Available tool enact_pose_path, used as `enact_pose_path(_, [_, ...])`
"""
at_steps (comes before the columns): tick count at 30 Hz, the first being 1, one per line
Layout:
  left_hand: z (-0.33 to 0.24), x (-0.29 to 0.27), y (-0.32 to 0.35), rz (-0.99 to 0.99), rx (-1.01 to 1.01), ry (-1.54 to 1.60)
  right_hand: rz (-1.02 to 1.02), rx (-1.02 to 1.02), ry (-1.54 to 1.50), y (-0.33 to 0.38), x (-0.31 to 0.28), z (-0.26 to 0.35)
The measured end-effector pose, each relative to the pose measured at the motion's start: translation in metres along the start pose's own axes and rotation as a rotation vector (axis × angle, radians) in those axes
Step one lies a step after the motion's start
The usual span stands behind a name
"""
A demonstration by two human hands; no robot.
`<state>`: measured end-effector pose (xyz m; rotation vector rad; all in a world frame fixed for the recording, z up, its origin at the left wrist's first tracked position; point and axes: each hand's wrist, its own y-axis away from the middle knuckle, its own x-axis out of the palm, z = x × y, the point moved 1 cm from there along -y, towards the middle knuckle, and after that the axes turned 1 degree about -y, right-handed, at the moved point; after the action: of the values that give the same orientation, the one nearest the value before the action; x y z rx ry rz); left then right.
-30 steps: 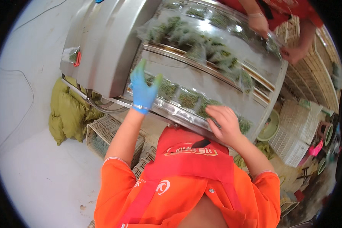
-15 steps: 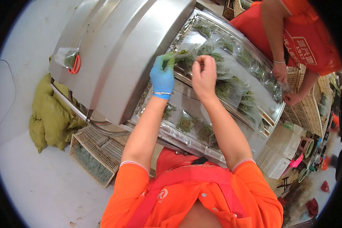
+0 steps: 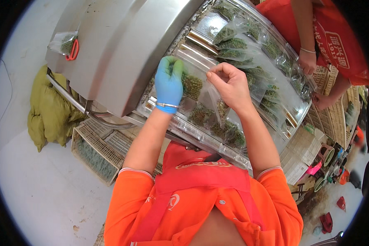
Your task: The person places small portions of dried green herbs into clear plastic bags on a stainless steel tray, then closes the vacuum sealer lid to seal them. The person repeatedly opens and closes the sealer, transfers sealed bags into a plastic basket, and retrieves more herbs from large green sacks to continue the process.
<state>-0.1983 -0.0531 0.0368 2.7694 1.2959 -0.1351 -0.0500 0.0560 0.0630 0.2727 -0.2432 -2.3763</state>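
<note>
My left hand [image 3: 170, 82], in a blue glove with green-stained fingers, is closed on the upper edge of a clear plastic bag [image 3: 192, 86] of small green berries that look like peppercorns. My bare right hand [image 3: 230, 84] pinches the top edge of clear plastic [image 3: 214, 93] to the right. It hangs down with a few berries low in it; whether it is a second bag I cannot tell. Both hands are above the metal sealing machine's bed [image 3: 211, 28]. Below them, more filled bags [image 3: 201, 114] lie in the near row.
Filled bags [image 3: 235, 45] overlap along the middle row. The machine's rounded steel lid [image 3: 110, 45] stands raised at left, with red-handled scissors [image 3: 72, 50] on it. A co-worker's hands [image 3: 307, 61] are at the far right edge. Wicker baskets [image 3: 328, 110] stand behind; a crate [image 3: 96, 160] sits lower left.
Both hands have come toward me from the middle row to above the near row, bringing clear bagging with them. The metal strip under the middle row is now uncovered.
</note>
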Motion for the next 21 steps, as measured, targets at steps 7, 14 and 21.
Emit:
enact_pose_path(7, [0.056,0.006,-0.028,0.196,-0.066,-0.831,0.097,-0.095,0.784,-0.013,0.02,-0.062])
enact_pose_path(14, [0.031,0.002,0.019,0.447,0.353,-1.23,-0.11,-0.177,0.956,-0.004,0.004,-0.065])
enact_pose_path(21, [0.028,0.003,0.01,0.657,0.229,-1.246,-0.077,-0.357,1.001,-0.015,-0.007,-0.074])
